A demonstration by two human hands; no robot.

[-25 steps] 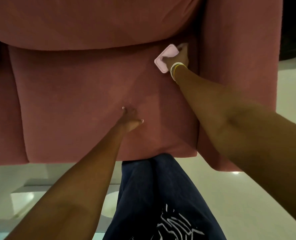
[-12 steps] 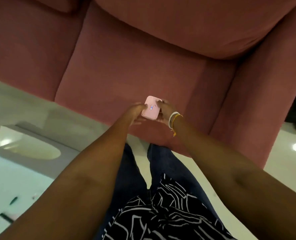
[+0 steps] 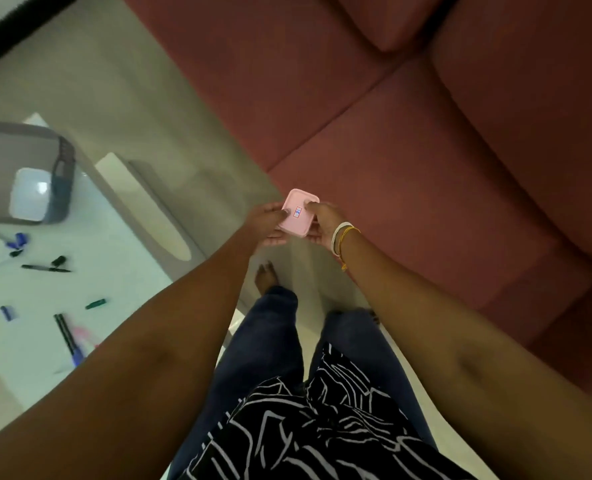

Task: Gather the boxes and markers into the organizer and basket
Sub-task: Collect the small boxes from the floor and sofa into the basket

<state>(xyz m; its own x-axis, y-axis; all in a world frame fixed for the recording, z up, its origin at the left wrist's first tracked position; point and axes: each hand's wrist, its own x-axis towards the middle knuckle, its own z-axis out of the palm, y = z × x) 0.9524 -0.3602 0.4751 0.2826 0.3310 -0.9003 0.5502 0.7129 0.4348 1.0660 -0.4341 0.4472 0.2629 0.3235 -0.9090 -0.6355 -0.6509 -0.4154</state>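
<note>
A small pink box [image 3: 299, 216] with a red and blue label is held in front of me between both hands. My left hand [image 3: 265, 221] grips its left side and my right hand [image 3: 324, 223], with bracelets at the wrist, grips its right side. A grey basket [image 3: 58, 174] stands on the glass table at the far left, with a white box [image 3: 29, 195] inside. Several markers lie scattered on the table, among them a black one [image 3: 45, 268], a green one [image 3: 96, 304] and a blue one [image 3: 15, 240].
A dusty pink sofa [image 3: 426, 140] fills the upper right, close to my right arm. The glass table [image 3: 114, 237] takes up the left side, its edge near my left leg. My feet stand on a pale floor between table and sofa.
My right hand lifted the pink box off the sofa seat and my left hand joined it. My view turned left, bringing the table, basket and markers into sight.
</note>
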